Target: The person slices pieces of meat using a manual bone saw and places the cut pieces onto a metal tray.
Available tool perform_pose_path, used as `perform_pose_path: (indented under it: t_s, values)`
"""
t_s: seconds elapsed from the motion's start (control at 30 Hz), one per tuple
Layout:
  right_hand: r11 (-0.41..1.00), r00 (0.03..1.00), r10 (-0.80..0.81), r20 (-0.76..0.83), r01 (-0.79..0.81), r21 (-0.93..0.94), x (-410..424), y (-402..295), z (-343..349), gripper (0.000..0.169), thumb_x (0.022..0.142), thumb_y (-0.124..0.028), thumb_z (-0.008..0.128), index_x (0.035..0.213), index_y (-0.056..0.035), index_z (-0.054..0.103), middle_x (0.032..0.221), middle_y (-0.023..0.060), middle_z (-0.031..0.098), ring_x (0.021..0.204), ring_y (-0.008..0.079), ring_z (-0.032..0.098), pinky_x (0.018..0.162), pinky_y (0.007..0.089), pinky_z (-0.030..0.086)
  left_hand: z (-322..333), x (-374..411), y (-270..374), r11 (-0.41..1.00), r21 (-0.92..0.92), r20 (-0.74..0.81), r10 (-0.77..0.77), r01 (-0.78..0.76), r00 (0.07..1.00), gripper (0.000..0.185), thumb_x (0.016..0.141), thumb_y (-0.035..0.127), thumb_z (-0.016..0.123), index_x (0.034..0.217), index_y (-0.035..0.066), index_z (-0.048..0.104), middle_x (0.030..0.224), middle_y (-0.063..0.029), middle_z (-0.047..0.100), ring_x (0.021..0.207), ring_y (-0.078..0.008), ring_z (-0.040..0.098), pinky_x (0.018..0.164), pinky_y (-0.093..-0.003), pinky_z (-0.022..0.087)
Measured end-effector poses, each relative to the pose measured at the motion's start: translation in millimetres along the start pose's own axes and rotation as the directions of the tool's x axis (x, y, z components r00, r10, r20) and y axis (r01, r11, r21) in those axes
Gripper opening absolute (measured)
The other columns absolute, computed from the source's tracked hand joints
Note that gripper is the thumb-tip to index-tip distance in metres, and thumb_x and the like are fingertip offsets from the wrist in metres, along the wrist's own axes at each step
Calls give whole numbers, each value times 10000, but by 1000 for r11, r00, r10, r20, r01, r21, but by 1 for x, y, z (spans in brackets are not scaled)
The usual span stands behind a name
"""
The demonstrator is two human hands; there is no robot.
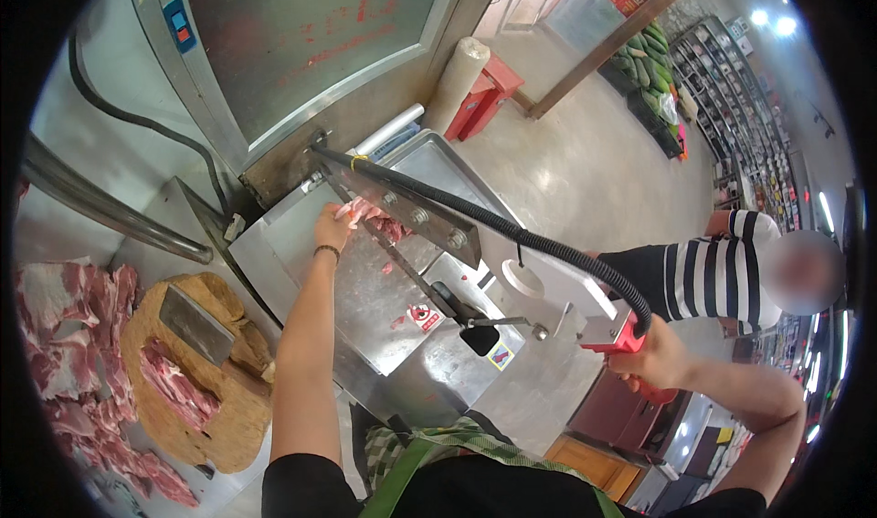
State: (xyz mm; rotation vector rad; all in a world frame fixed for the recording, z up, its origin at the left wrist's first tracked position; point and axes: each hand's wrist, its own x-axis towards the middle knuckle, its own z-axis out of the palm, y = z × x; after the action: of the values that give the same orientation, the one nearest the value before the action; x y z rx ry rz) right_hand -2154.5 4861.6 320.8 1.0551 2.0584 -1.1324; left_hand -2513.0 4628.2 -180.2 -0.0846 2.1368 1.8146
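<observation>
A piece of raw meat (363, 211) is held at one end by my left hand (332, 229). Part of the meat passes beneath the blade arm of a lever bone cutter (419, 215), so its far side is partly hidden. My right hand (654, 359) is closed around the cutter's red handle (612, 340), which stands raised above the steel table. Several small meat scraps (398, 322) lie on the cutter's metal bed (329, 305). A black corrugated cable sleeve (479, 213) runs along the top of the lever.
On the left, a round wooden chopping block (226, 422) bears a cleaver (199, 325) and a meat strip (175, 384). Larger raw cuts (65, 360) lie beyond it. A steel tray (445, 172) sits behind the cutter. A person in a striped shirt (706, 271) stands at right.
</observation>
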Motion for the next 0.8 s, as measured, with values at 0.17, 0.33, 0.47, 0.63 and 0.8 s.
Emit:
perform_pose_path:
  t_s: [0.17, 0.33, 0.47, 0.63, 0.8]
  values:
    - [999, 1000, -9, 5, 10, -45, -7, -19, 0, 136, 814, -84, 695, 777, 15, 610, 615, 64, 600, 515, 164, 614, 500, 301, 486, -5, 6, -10, 998, -55, -22, -4, 3, 1000, 258, 879, 128, 747, 1058, 2, 611, 919, -105, 708, 735, -168, 696, 590, -286, 573]
    - [993, 996, -90, -23, 88, -84, 19, 51, 8, 183, 801, -131, 732, 845, 21, 638, 637, 60, 625, 551, 141, 622, 526, 306, 494, -4, -3, -5, 992, -115, -11, -43, 42, 999, 225, 895, 118, 738, 1049, 5, 618, 948, -105, 704, 770, -174, 698, 600, -274, 579]
    - [999, 999, 37, -38, -38, -35, 54, 131, 34, 276, 774, -174, 768, 916, 29, 648, 689, 64, 642, 626, 136, 624, 593, 320, 508, 2, -8, 2, 996, -62, -34, -61, 59, 998, 201, 908, 112, 722, 1047, 4, 625, 947, -101, 703, 780, -167, 698, 603, -279, 582]
    - [979, 978, -203, -56, 204, 24, 125, 258, 84, 238, 748, -142, 770, 900, -7, 646, 684, 59, 619, 646, 156, 625, 615, 342, 502, 3, -8, -7, 995, -94, -35, -41, 37, 999, 184, 919, 109, 701, 1047, -5, 632, 945, -112, 701, 789, -170, 701, 623, -288, 590]
    - [909, 906, -416, -81, 412, -56, 199, 328, 127, 275, 736, -218, 762, 936, -54, 668, 703, 161, 635, 655, 338, 645, 609, 399, 509, 4, -17, -5, 1000, 14, -35, 25, -25, 999, 197, 931, 94, 674, 1087, -19, 637, 973, -112, 692, 792, -175, 701, 653, -281, 604]
